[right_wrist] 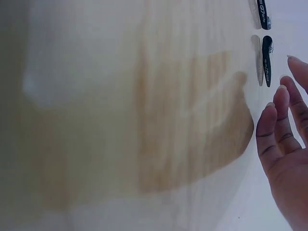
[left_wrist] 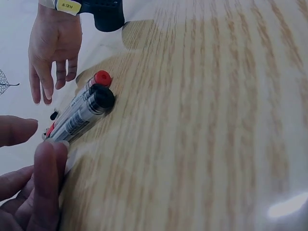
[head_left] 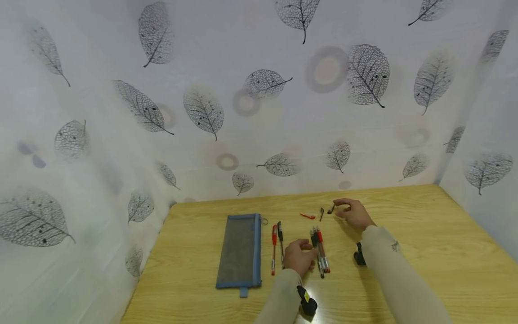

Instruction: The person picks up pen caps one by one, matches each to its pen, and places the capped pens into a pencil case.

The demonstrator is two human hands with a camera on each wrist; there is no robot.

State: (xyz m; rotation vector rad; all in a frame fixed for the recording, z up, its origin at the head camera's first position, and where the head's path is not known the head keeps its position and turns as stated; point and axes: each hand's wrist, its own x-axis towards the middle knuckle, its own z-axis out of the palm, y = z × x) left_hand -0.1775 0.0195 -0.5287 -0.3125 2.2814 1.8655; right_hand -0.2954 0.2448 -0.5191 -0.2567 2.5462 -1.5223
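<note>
Head view: two capped pens (head_left: 274,238); three uncapped pens (head_left: 322,249) left, we judge — three loose caps (head_left: 321,213) lie beyond. Left hand (head_left: 299,258), right hand (head_left: 354,214) — fingers apart, empty.

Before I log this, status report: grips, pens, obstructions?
Left grip empty, beside bunched gel pens. Right grip empty, near black pen cap. Those pens uncapped. Nothing seen between right grip and cap.

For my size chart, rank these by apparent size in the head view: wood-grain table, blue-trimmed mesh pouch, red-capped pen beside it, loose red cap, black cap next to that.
1. Wood-grain table
2. Blue-trimmed mesh pouch
3. Red-capped pen
4. Loose red cap and black cap: too alike to rank
</note>
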